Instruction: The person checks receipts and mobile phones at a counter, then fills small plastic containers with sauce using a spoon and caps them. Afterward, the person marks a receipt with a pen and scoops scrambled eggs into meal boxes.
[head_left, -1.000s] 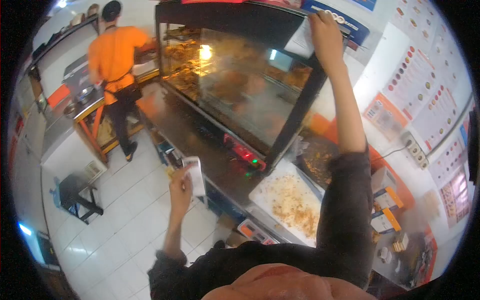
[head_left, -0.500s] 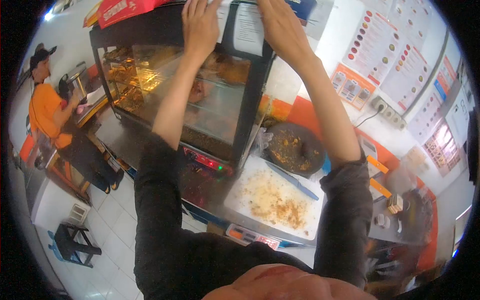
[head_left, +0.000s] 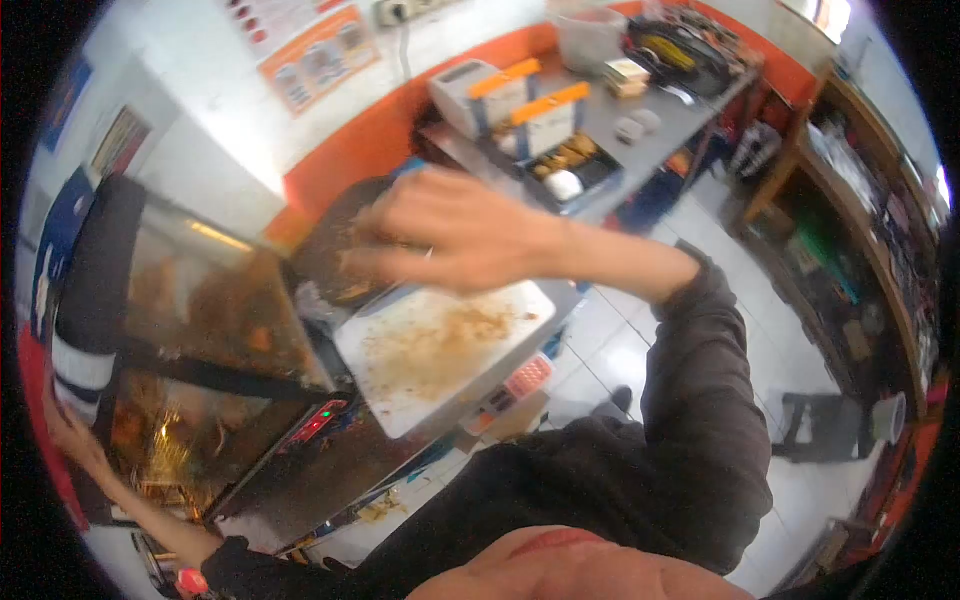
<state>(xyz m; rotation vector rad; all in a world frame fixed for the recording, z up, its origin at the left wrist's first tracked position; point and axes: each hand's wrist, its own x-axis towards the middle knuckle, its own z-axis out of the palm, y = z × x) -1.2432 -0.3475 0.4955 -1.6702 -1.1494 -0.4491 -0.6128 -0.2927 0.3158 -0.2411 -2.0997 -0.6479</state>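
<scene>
My right hand (head_left: 450, 232) is blurred by motion over the stone mortar (head_left: 325, 235) and the back edge of a white cutting board (head_left: 385, 375). Its fingers point left, and I cannot make out whether anything is between them. Brown and yellowish crumbs cover the board. At the far left, my left hand (head_left: 72, 440) rests with outstretched fingers on the top edge of the glass display case (head_left: 120, 290), beside a white paper (head_left: 82, 375). Fried-looking food shows dimly through the case's glass.
Behind the board, a side counter (head_left: 655, 130) holds two orange-topped boxes (head_left: 550, 118), a black tray (head_left: 580, 165) with brown pieces and a white plastic tub (head_left: 590, 38). Wooden shelving (head_left: 850, 150) runs along the right. A dark stool (head_left: 825, 425) stands on the tiled floor.
My view has swung to the right. My right hand has left the case top and its papers and come over the mortar and board. My left hand stays at the case top.
</scene>
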